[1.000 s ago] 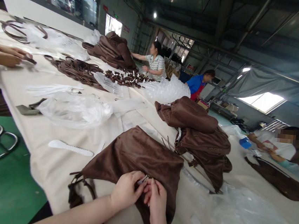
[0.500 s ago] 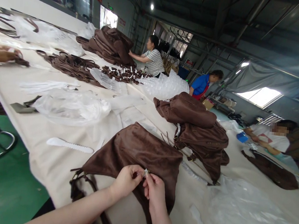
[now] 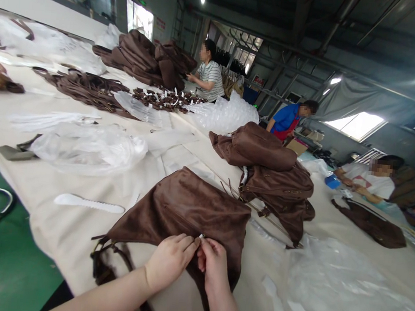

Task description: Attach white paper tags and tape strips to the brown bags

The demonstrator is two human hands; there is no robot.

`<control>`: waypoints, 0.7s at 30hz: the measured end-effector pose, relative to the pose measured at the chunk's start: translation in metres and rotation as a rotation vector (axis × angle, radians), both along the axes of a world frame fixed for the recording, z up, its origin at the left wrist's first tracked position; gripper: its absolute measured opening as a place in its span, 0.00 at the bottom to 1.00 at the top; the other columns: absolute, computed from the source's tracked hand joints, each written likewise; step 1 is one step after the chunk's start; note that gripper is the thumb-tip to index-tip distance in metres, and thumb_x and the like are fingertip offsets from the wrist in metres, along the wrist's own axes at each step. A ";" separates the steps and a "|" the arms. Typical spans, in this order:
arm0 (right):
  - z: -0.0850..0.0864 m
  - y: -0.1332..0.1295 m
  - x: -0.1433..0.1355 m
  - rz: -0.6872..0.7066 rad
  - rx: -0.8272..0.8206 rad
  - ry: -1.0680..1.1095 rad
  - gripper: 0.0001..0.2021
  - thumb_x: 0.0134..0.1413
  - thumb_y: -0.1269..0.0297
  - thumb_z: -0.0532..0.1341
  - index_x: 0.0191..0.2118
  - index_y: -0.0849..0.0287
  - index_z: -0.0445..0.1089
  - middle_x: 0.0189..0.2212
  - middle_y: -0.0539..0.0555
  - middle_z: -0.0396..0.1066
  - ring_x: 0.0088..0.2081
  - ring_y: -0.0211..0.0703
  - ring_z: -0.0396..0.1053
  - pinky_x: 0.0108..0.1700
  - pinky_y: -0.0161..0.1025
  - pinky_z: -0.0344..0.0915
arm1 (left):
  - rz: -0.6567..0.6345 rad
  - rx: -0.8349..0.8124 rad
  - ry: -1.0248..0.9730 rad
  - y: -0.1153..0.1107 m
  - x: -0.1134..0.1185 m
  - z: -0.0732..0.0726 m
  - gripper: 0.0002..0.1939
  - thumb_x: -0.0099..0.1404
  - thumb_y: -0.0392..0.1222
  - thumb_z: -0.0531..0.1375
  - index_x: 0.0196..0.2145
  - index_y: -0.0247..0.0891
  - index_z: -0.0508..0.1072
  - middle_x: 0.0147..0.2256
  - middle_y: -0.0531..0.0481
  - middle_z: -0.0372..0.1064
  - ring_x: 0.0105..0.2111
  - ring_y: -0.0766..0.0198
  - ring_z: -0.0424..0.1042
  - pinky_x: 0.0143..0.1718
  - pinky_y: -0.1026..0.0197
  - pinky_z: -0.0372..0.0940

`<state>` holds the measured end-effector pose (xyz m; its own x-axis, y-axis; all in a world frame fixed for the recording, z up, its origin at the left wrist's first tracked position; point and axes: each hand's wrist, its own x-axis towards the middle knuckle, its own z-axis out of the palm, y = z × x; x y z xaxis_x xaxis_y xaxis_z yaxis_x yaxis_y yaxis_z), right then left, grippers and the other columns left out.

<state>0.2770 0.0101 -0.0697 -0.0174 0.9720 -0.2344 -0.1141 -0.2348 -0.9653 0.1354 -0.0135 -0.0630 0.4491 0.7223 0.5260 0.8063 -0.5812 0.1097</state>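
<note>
A brown leather-like bag point(image 3: 188, 202) lies spread on the cloth-covered table in front of me, its strap and buckle point(image 3: 100, 257) trailing to the lower left. Over the bag's near edge, my left hand point(image 3: 175, 256) and my right hand point(image 3: 212, 261) meet at the fingertips. Between them shows a tiny pale piece point(image 3: 201, 236), too small to name. Both hands are closed in a pinch on it; the left fingers now partly cover it.
Stacked brown bags point(image 3: 269, 161) stand just beyond. A white serrated strip point(image 3: 89, 203) and crumpled clear plastic point(image 3: 94, 147) lie to the left. More plastic film point(image 3: 348, 291) spreads at the right. Brown straps point(image 3: 85, 87) are heaped farther back. Several people work around the table.
My left hand has turned so its back faces up more, with fingers laid over the small piece. The right hand keeps its pinch. The view has shifted slightly.
</note>
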 end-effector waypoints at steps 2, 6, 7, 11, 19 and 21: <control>-0.001 0.001 0.000 0.003 -0.009 0.033 0.19 0.43 0.49 0.64 0.21 0.61 0.66 0.13 0.46 0.62 0.10 0.28 0.51 0.12 0.29 0.42 | -0.005 -0.007 0.034 -0.002 0.001 0.001 0.13 0.65 0.34 0.55 0.47 0.29 0.69 0.35 0.45 0.72 0.32 0.59 0.71 0.34 0.57 0.71; 0.001 0.000 0.000 0.009 0.014 0.000 0.21 0.45 0.46 0.63 0.19 0.61 0.63 0.12 0.45 0.59 0.10 0.28 0.50 0.12 0.30 0.42 | -0.024 -0.048 0.013 -0.006 0.002 0.004 0.13 0.65 0.32 0.53 0.47 0.30 0.70 0.34 0.44 0.72 0.32 0.57 0.71 0.33 0.55 0.71; 0.001 0.000 0.000 0.012 0.025 -0.022 0.22 0.44 0.46 0.63 0.18 0.60 0.62 0.11 0.44 0.58 0.10 0.28 0.50 0.12 0.30 0.42 | -0.033 -0.077 -0.047 -0.006 0.002 0.004 0.13 0.66 0.33 0.52 0.47 0.32 0.70 0.35 0.45 0.73 0.32 0.56 0.71 0.34 0.54 0.70; 0.003 -0.001 -0.001 0.026 0.058 -0.081 0.22 0.46 0.46 0.62 0.18 0.59 0.61 0.11 0.43 0.57 0.10 0.28 0.50 0.13 0.29 0.42 | 0.047 -0.414 -0.575 0.000 0.003 0.007 0.15 0.70 0.42 0.46 0.40 0.37 0.71 0.32 0.48 0.72 0.31 0.61 0.72 0.36 0.59 0.69; 0.007 -0.001 -0.009 0.039 0.092 -0.256 0.20 0.51 0.47 0.58 0.19 0.58 0.63 0.12 0.45 0.61 0.09 0.29 0.52 0.11 0.28 0.44 | -0.061 -0.878 -0.923 0.018 0.002 0.006 0.17 0.61 0.54 0.54 0.29 0.38 0.72 0.26 0.51 0.73 0.27 0.63 0.71 0.30 0.66 0.67; 0.014 -0.009 -0.004 0.099 0.122 -0.342 0.19 0.53 0.49 0.56 0.20 0.59 0.66 0.14 0.46 0.63 0.10 0.30 0.55 0.12 0.28 0.46 | -0.057 -0.906 -0.925 0.021 -0.002 0.003 0.17 0.57 0.57 0.57 0.30 0.39 0.73 0.28 0.51 0.74 0.28 0.61 0.73 0.31 0.64 0.68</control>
